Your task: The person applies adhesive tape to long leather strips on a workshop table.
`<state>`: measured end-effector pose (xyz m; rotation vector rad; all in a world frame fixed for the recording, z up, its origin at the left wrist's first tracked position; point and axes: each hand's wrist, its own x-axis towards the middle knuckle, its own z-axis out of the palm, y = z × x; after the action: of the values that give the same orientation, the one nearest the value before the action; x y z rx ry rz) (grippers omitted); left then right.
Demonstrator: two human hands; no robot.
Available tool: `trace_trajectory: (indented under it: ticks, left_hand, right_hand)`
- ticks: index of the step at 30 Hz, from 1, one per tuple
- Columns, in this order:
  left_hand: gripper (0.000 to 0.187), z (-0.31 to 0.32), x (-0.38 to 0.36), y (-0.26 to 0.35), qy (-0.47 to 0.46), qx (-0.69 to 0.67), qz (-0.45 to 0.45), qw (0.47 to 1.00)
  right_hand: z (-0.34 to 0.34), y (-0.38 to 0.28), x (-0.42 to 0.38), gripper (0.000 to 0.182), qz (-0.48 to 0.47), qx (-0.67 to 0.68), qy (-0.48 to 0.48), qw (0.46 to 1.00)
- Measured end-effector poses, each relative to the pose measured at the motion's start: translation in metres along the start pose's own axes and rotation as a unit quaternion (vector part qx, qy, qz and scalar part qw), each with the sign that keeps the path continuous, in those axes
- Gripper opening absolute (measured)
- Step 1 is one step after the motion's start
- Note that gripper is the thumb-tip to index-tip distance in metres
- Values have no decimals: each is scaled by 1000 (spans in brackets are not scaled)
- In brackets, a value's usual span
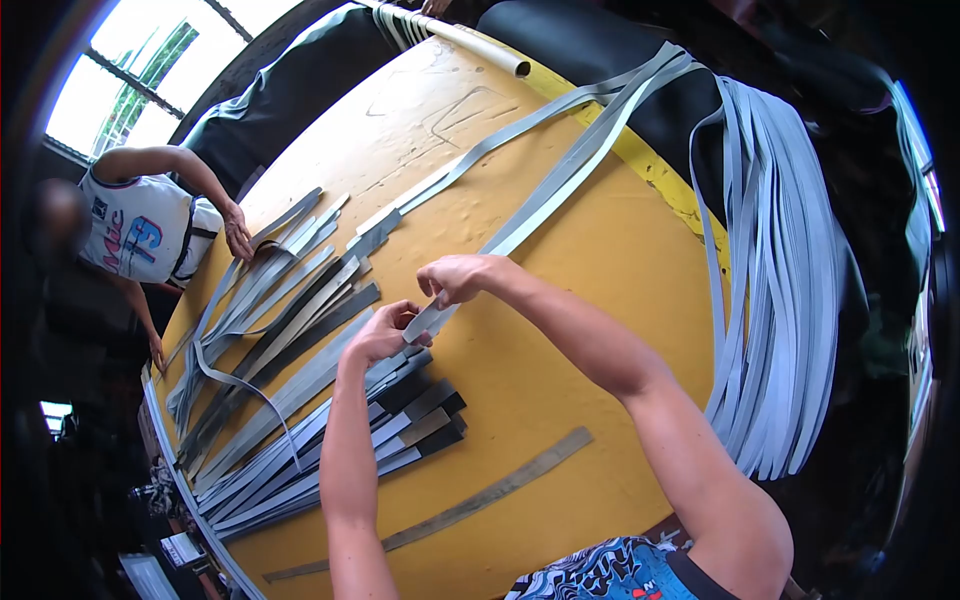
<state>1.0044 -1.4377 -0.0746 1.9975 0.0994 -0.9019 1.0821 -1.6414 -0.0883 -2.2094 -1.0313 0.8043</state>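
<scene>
My left hand (377,336) is closed on the near end of a long grey strip (428,320). My right hand (460,279) pinches the same strip a little further up, fingers bent over its edge. Beyond my hands, pale and grey strips (560,190) run up across the yellow table (610,330) to its far right edge. Just below my left hand lies a pile of cut grey, white and black strips (400,420), their ends roughly side by side. A single worn brownish strip (490,492) rests nearer my body.
A thick bundle of long strips (780,270) hangs at the table's right side. Across the table on the left, another person's hand (238,232) touches more strips (290,250). A pale pipe (470,48) lies along the far edge, near dark sheet material (560,40).
</scene>
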Motion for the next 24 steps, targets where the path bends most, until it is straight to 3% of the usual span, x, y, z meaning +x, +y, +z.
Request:
trace_trajectory:
  ticks: [3,4,6,9,11,14,16,19,24]
  left_hand:
    - [39,-1,-10,10,-18,29,-20,999]
    - [39,-7,-9,6,-13,27,-24,999]
    - [36,-19,-5,1,-87,-88,35,992]
    - [25,-39,18,4,107,-92,66,988]
    - [29,-59,51,7,260,45,81,961]
    - [41,-64,76,45,321,143,59,934]
    - [46,-63,103,59,370,283,101,879]
    - [46,-62,138,70,358,324,118,868]
    - [56,-84,160,88,243,421,42,873]
  right_hand:
    - [-2,3,-4,30,-18,21,6,1000]
    - [-3,2,-4,29,-7,-8,-32,999]
    - [-6,-1,-14,30,9,-32,-65,997]
    - [2,6,-32,28,-28,-22,-27,999]
    - [7,2,-44,25,-11,-41,-19,999]
    - [19,1,-52,16,-18,-58,-8,998]
    - [30,7,-56,16,-38,-55,25,997]
    - [34,9,-60,13,-57,-63,36,996]
    - [27,7,-67,16,-37,-39,17,998]
